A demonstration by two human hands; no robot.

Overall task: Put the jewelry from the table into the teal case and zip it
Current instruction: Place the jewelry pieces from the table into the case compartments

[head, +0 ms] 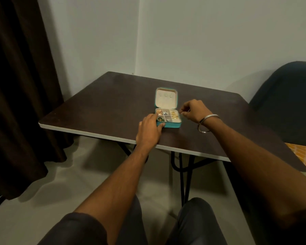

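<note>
**Jewelry looks loaded, zip still pending**

Left hand (149, 129) grips the near-left corner of the teal case (168, 119), mid-frame, steadying it. Right hand (193, 110) hovers just right of the case, fingers pinched; can't tell if it holds anything. Jewelry (166, 114) sits in several compartments. Lid upright, open. Table (95, 106) around it shows no loose pieces. Left to do, I'd say: close lid, zip.

Dark table (113, 103), pale front edge, black folding legs (184, 174), set in a corner of plain pale walls (219, 41). Brown curtain (16, 85) left of table. Dark chair (286, 96), possibly upholstered, right of it. Grey floor (78, 174) beneath. Dim light.
</note>
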